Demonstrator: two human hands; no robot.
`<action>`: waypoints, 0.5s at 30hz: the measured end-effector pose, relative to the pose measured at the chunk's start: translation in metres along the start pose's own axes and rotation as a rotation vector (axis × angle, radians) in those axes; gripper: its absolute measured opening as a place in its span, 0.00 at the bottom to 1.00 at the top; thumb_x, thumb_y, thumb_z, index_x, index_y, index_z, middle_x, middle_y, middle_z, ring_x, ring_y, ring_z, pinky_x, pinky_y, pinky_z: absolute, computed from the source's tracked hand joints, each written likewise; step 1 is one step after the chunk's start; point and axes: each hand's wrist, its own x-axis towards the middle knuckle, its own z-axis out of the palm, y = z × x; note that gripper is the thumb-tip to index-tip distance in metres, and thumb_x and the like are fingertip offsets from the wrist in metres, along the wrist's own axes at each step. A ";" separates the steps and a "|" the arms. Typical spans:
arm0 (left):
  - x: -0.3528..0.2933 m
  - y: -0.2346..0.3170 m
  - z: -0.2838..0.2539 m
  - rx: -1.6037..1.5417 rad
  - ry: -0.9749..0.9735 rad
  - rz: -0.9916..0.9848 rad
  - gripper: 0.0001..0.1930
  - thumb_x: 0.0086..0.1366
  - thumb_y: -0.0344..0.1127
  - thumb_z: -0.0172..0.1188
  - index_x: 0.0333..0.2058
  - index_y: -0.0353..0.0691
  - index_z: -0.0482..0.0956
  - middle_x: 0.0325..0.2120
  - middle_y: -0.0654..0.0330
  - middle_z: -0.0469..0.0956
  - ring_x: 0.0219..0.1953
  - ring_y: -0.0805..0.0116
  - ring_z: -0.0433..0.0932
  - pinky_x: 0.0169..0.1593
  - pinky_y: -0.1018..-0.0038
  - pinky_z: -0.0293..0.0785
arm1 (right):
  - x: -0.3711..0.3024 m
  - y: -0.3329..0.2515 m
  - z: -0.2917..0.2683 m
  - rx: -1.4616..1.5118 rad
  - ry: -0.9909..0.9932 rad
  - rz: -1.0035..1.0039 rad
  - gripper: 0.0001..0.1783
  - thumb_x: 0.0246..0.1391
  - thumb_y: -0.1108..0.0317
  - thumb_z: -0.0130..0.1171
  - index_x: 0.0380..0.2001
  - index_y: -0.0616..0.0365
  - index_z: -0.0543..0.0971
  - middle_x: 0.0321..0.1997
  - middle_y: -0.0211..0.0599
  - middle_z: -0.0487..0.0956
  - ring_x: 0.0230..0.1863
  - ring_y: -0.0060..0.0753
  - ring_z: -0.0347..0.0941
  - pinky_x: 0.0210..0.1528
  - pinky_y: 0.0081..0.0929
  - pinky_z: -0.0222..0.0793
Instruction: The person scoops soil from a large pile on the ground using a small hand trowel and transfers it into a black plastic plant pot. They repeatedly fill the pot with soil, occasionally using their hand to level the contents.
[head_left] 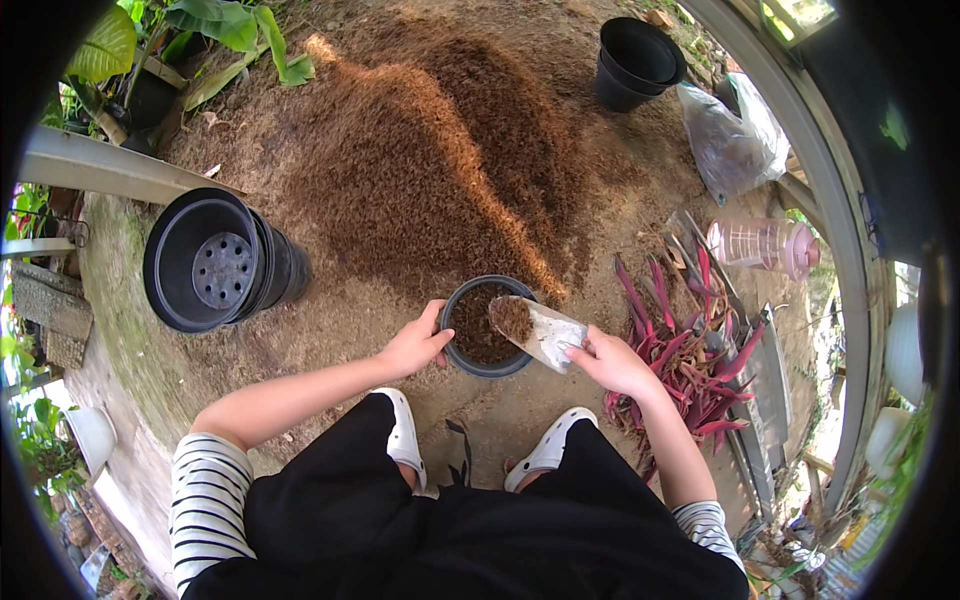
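Brown ground (pixel 335 335) surrounds the pot (pixel 489 373), left rim within left fingers (pixel 431 316).

Ground (pixel 330 335) offers passage between left hand (pixel 415 345) and stacked pots (pixel 287 275). Fibre mound (pixel 400 170) blocks low path ahead. Scoop (pixel 557 338) covers right part of small pot's (pixel 487 373) mouth; left part uncovered. Reddish-purple leaves (pixel 690 385) crowd right hand (pixel 612 362); bottle (pixel 762 246) beyond.

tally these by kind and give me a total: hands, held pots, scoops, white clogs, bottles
Hands: 2 (left hand, right hand)
Held pot: 1
Scoop: 1
White clogs: 2 (left clog, right clog)
Pinkish bottle: 1
Total: 7
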 end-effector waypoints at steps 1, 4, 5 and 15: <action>0.000 -0.001 0.000 -0.007 0.003 -0.002 0.23 0.68 0.35 0.47 0.59 0.39 0.52 0.28 0.54 0.77 0.26 0.67 0.80 0.31 0.70 0.75 | -0.001 -0.005 -0.003 0.013 -0.022 -0.018 0.27 0.57 0.48 0.53 0.39 0.68 0.70 0.36 0.59 0.78 0.40 0.56 0.76 0.43 0.41 0.69; 0.000 0.000 0.000 -0.011 0.004 -0.010 0.24 0.68 0.35 0.47 0.59 0.38 0.52 0.28 0.54 0.77 0.26 0.67 0.80 0.31 0.70 0.75 | -0.001 -0.011 -0.014 0.008 -0.038 -0.045 0.25 0.58 0.50 0.54 0.38 0.67 0.70 0.34 0.56 0.77 0.37 0.52 0.75 0.41 0.39 0.68; 0.000 0.001 0.000 -0.004 0.000 -0.016 0.24 0.68 0.35 0.47 0.59 0.38 0.52 0.28 0.54 0.77 0.26 0.67 0.80 0.31 0.70 0.75 | 0.000 -0.005 -0.018 -0.024 -0.012 -0.039 0.24 0.58 0.51 0.54 0.38 0.67 0.69 0.33 0.54 0.78 0.35 0.49 0.75 0.40 0.38 0.68; 0.001 -0.004 0.000 -0.016 0.012 -0.004 0.24 0.68 0.36 0.47 0.59 0.38 0.52 0.31 0.51 0.77 0.27 0.65 0.81 0.33 0.68 0.75 | -0.016 -0.006 -0.055 -0.168 0.037 0.012 0.23 0.57 0.52 0.56 0.31 0.65 0.67 0.22 0.48 0.72 0.23 0.42 0.67 0.31 0.36 0.64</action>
